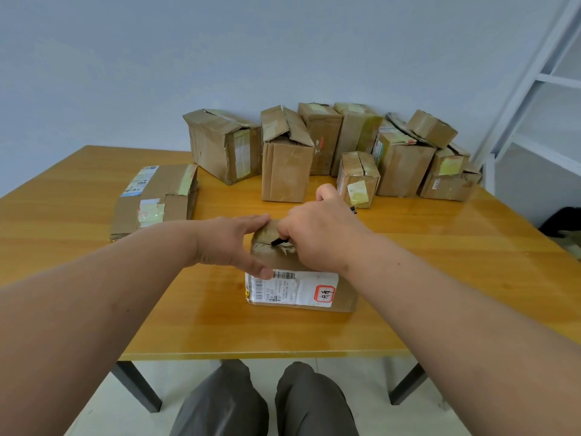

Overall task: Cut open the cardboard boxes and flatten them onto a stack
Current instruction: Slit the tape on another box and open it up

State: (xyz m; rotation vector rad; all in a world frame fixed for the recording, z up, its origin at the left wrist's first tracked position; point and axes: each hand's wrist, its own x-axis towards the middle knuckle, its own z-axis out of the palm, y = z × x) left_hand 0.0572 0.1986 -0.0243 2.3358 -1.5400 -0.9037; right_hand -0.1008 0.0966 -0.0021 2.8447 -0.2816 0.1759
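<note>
Near the bench's (440, 247) front edge sat our box (301, 278); our left hand (232, 243) pressed flat on its top, fingers spread; our right hand (317, 228) gripped the cutter (278, 241) at the tape; we judged a slip could nick the left fingers.

The surface (440, 278) is glossy, smooth yellow wood or wood-look laminate that catches reflections. The near box (314, 272) is matt brown cardboard under shiny, wrinkled clear tape, with a smooth white paper label (292, 289). The boxes behind (286, 165) are creased, dented cardboard with yellowish tape patches, as is the flattened stack (154, 199).
</note>
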